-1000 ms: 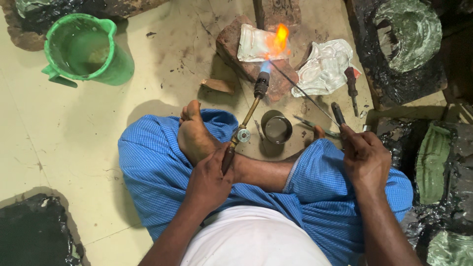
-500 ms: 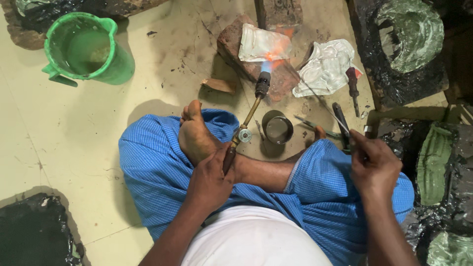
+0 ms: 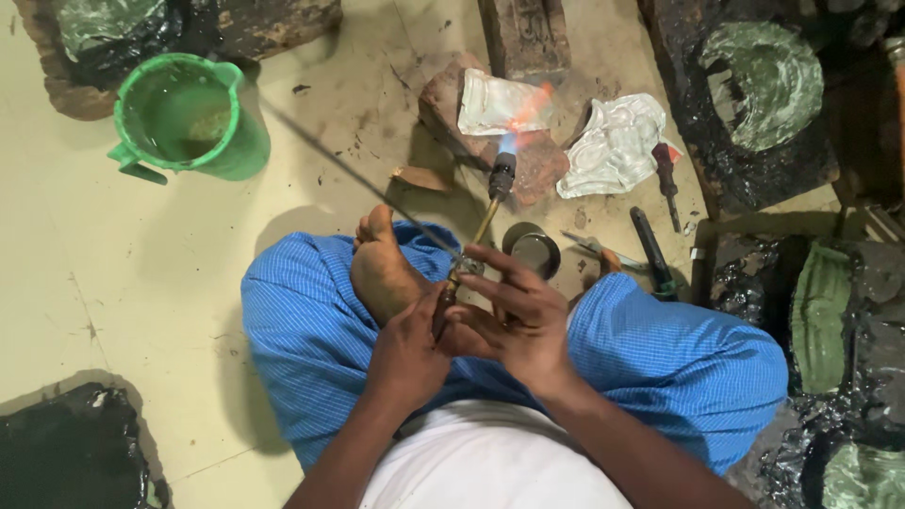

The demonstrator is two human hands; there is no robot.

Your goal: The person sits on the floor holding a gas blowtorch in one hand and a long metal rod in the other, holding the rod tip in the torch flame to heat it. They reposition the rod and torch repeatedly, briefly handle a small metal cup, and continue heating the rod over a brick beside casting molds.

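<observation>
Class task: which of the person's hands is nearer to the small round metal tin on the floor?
Right. The right hand lies just below the tin; the left hand grips the torch handle farther down-left.

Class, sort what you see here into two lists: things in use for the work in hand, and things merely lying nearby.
In use:
left hand
right hand
torch
metal sheet
brick

Lying about:
green jug
round tin
red-handled screwdriver
second metal sheet
</observation>
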